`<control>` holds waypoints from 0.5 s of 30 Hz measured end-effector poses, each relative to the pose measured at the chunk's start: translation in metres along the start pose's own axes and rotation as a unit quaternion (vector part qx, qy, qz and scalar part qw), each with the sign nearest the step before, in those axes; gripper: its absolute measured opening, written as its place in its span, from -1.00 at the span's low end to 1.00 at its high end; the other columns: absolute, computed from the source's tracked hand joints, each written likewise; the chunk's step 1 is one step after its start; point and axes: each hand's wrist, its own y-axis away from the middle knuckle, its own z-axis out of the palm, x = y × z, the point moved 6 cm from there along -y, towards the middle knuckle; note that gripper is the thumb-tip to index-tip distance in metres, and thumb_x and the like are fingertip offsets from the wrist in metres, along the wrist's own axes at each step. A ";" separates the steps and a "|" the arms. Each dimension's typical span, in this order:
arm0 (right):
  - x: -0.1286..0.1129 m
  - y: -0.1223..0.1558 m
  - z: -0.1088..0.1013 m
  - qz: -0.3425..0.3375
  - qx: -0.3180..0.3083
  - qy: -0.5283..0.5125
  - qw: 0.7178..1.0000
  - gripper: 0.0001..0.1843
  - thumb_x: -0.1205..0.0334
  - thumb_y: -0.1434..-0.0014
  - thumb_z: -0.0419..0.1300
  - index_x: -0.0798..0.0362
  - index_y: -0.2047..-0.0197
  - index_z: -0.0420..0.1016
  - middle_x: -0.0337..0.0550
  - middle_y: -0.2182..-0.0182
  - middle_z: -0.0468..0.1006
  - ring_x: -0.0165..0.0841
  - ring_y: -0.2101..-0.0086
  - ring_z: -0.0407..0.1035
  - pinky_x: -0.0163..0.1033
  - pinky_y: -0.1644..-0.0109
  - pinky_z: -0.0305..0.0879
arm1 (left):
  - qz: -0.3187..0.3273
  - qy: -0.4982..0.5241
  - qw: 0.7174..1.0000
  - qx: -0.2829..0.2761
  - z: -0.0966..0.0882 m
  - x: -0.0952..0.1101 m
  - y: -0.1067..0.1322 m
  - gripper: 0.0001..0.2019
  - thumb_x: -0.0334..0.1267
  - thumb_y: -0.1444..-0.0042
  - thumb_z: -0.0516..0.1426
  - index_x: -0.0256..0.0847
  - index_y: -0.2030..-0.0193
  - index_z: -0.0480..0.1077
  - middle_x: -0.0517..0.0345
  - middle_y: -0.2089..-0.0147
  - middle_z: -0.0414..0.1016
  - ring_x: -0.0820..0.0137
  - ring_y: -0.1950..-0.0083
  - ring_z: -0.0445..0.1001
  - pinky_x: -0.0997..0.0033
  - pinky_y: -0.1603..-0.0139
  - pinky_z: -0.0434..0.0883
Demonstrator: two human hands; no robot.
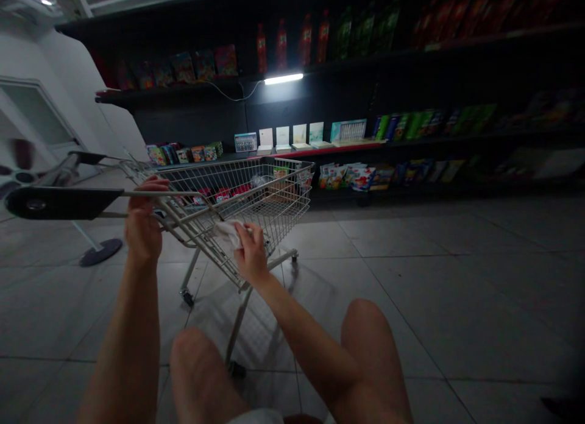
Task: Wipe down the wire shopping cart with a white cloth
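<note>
A metal shopping cart [283,223] stands in front of me, its black handle end [64,203] at the left. My left hand [144,220] is closed around the cart's frame bars beside that handle. In my right hand [252,250] is a white cloth [230,234], pressed against the wire side of the basket. The fingers are pinched on the cloth, and part of it is hidden behind them. Inside the basket, toward the far end, lie a brown cardboard box [281,194] and a clear plastic item that I cannot make out.
Dark shelves behind the cart hold bottles [306,39], upright booklets [300,136] and snack bags [363,177]. A lit tube lamp [283,79] hangs under a shelf. At the left a fan [22,174] stands on a round base [101,252]. Grey floor tiles [439,302] extend to the right.
</note>
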 end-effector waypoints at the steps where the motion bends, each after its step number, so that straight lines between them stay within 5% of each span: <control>1: -0.012 -0.022 -0.010 -0.026 0.036 -0.014 0.999 -0.33 0.46 -0.08 0.03 0.04 -0.28 0.23 0.01 -0.08 0.18 -0.22 -0.12 0.14 -0.05 -0.26 0.22 | -0.014 0.024 0.998 0.056 -0.007 -0.001 0.008 -0.86 -0.15 -0.08 -0.06 -0.12 0.31 0.24 0.10 0.27 0.36 0.24 0.06 0.35 0.05 -0.15 0.24; 4: -0.034 -0.073 -0.024 -0.071 0.089 -0.038 0.993 -0.40 0.41 -0.16 0.01 -0.04 -0.28 0.21 -0.04 -0.08 0.16 -0.25 -0.12 0.14 -0.05 -0.26 0.21 | -0.032 0.010 0.957 0.289 -0.031 0.010 0.049 -0.87 -0.13 -0.11 0.01 -0.12 0.34 0.21 0.20 0.34 0.25 0.35 0.28 0.31 0.20 0.12 0.31; 6: -0.038 -0.088 -0.015 -0.084 0.078 -0.037 0.993 -0.46 0.39 -0.20 0.00 -0.08 -0.24 0.25 -0.07 -0.08 0.16 -0.26 -0.13 0.14 -0.04 -0.27 0.20 | 0.035 -0.072 0.931 0.357 -0.032 0.040 0.073 -0.83 -0.14 -0.14 0.01 -0.12 0.42 0.18 0.23 0.42 0.15 0.37 0.38 0.22 0.23 0.23 0.27; 7: -0.036 -0.088 -0.007 -0.089 0.066 -0.032 0.993 -0.49 0.38 -0.21 -0.01 -0.09 -0.21 0.28 -0.08 -0.08 0.17 -0.26 -0.14 0.13 -0.04 -0.27 0.18 | 0.088 -0.088 0.943 0.308 -0.021 0.057 0.073 -0.80 -0.13 -0.17 -0.02 -0.11 0.45 0.19 0.22 0.45 0.15 0.34 0.38 0.22 0.22 0.23 0.27; 9: -0.024 -0.075 0.016 -0.091 0.044 -0.016 0.995 -0.53 0.35 -0.23 0.00 -0.11 -0.19 0.31 -0.09 -0.10 0.18 -0.26 -0.15 0.12 -0.04 -0.29 0.16 | 0.159 -0.118 0.974 0.107 0.018 0.083 0.058 -0.72 -0.10 -0.23 -0.08 -0.11 0.45 0.26 0.15 0.44 0.26 0.29 0.35 0.30 0.20 0.24 0.29; 11: 0.001 -0.048 0.039 -0.074 0.033 0.000 0.997 -0.51 0.34 -0.21 0.02 -0.08 -0.21 0.30 -0.06 -0.14 0.17 -0.23 -0.15 0.10 -0.05 -0.28 0.15 | 0.169 -0.206 0.960 -0.083 0.063 0.089 0.033 -0.70 -0.08 -0.24 -0.06 -0.14 0.39 0.36 0.06 0.33 0.40 0.26 0.25 0.39 0.20 0.18 0.34; 13: 0.036 -0.011 0.059 -0.031 0.026 0.016 0.999 -0.47 0.35 -0.17 0.04 0.01 -0.23 0.30 0.02 -0.15 0.17 -0.19 -0.13 0.10 -0.03 -0.26 0.16 | 0.104 -0.359 0.903 -0.211 0.098 0.069 0.006 -0.61 -0.02 -0.26 -0.09 -0.23 0.29 0.45 -0.10 0.18 0.48 0.14 0.11 0.45 0.15 0.14 0.36; 15: 0.076 0.030 0.073 0.032 0.007 0.038 0.999 -0.46 0.39 -0.11 0.06 0.10 -0.19 0.35 0.08 -0.11 0.20 -0.16 -0.10 0.11 0.01 -0.24 0.16 | 0.008 -0.479 0.814 -0.329 0.120 0.033 -0.010 -0.51 0.01 -0.26 -0.10 -0.34 0.21 0.50 -0.26 0.15 0.52 0.00 0.07 0.49 0.08 0.13 0.37</control>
